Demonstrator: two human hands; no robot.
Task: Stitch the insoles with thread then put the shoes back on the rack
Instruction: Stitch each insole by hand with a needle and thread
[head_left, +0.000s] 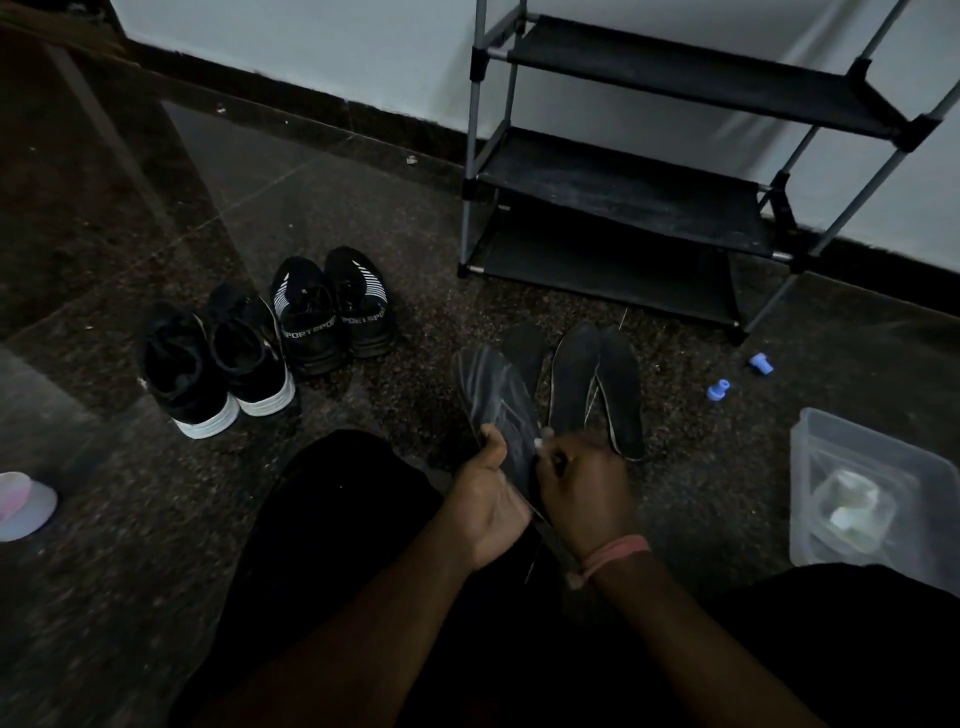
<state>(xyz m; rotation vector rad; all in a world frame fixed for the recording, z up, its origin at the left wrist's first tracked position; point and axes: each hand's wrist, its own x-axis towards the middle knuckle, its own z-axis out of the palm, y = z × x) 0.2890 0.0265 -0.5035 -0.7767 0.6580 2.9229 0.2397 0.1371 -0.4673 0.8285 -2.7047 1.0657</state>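
I sit on a dark floor and hold a dark insole (500, 395) up in front of me. My left hand (488, 501) grips its near left edge. My right hand (584, 493) is closed at its right edge, pinching something small and pale; a thin thread (535, 558) hangs down between my wrists. Three more insoles (597, 384) lie on the floor just beyond my hands. Two pairs of black shoes stand to the left: one with white soles (218, 364), one marked SPORT (332, 312). The black shoe rack (623, 192) stands against the wall, shelves bare.
A clear plastic box (862, 488) with pale contents sits at my right. Two small blue spools (719, 389) lie on the floor near the rack's right foot. A pinkish object (21, 504) is at the far left edge. My dark-clothed legs fill the foreground.
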